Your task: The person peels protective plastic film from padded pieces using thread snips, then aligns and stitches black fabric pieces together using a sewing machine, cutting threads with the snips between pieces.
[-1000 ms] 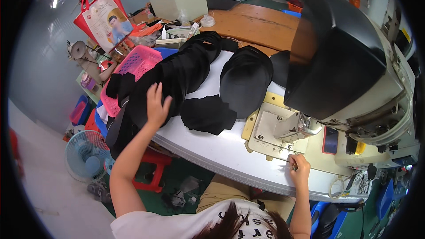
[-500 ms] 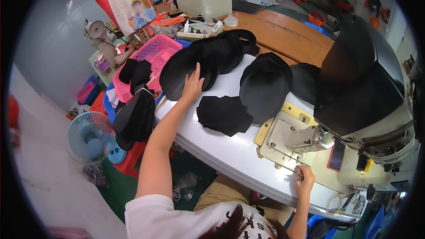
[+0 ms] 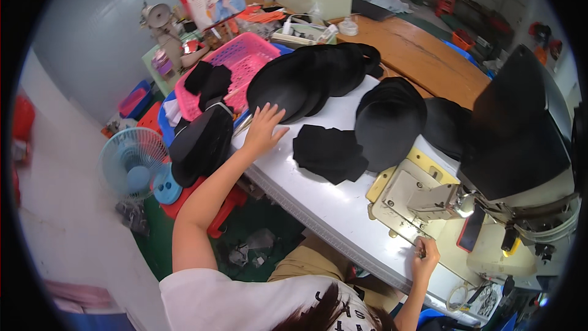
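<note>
From the head view, I take the pale machine (image 3: pixel 441 201) with the big black cover (image 3: pixel 517 138) as my mark; the right hand (image 3: pixel 425 251) is at the near edge of its bed, fingers curled in, and I cannot tell whether that grip is pressed together or pinching something, since a small dark patch shows at the fingers; the left hand (image 3: pixel 263 130) is well to the left of the machine, its grip spread, palm down over the white worktop (image 3: pixel 288 178), fingertips at the near edge of a long row of black rounded pieces (image 3: pixel 285 86), though whether they touch it I cannot tell; that row runs back on the far left side of the machine; just left of the machine lies a stack of black rounded pieces (image 3: pixel 389 132), and nearer its front-left a crumpled black cloth (image 3: pixel 331 153); a black disc (image 3: pixel 444 122) sits behind the machine, partly hidden by the cover; far left of the machine are a pink basket (image 3: pixel 266 41) and a black bundle (image 3: pixel 202 144) tied with a white band (image 3: pixel 222 105); a phone (image 3: pixel 470 231) lies at the machine's right.
</note>
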The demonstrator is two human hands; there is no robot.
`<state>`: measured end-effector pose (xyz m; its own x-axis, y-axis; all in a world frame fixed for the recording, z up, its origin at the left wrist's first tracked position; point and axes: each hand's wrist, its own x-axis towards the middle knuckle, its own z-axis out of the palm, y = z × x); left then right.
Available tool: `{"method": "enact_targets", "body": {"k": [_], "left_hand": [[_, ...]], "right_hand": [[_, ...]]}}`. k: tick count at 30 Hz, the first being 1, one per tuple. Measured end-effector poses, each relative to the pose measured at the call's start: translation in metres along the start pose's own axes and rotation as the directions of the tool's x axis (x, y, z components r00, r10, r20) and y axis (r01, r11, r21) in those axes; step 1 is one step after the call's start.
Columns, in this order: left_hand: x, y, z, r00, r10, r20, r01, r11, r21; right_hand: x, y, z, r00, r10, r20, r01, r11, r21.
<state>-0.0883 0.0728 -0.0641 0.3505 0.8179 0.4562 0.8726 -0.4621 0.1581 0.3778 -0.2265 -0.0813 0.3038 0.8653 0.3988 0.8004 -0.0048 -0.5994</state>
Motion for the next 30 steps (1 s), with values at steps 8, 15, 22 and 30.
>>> {"method": "enact_targets", "body": {"k": [8,15,22,30], "left_hand": [[-0.092,0.004,-0.119,0.960,-0.123,-0.252,0.176,0.964,0.200],[-0.119,-0.012,-0.138,0.937,-0.307,-0.166,0.347,0.769,0.536],[-0.120,0.012,-0.107,0.950,-0.294,-0.104,0.299,0.767,0.568],[-0.160,0.006,-0.098,0.919,-0.376,-0.119,0.359,0.674,0.646]], "right_hand": [[0.000,-0.004,-0.001,1.000,-0.012,0.019,0.011,0.999,0.039],[-0.002,0.000,-0.002,1.000,-0.023,0.013,0.022,0.997,0.072],[-0.004,0.005,-0.003,0.999,-0.053,-0.007,0.054,0.995,0.083],[-0.005,0.007,-0.002,0.999,-0.033,-0.022,0.035,0.995,0.097]]}}
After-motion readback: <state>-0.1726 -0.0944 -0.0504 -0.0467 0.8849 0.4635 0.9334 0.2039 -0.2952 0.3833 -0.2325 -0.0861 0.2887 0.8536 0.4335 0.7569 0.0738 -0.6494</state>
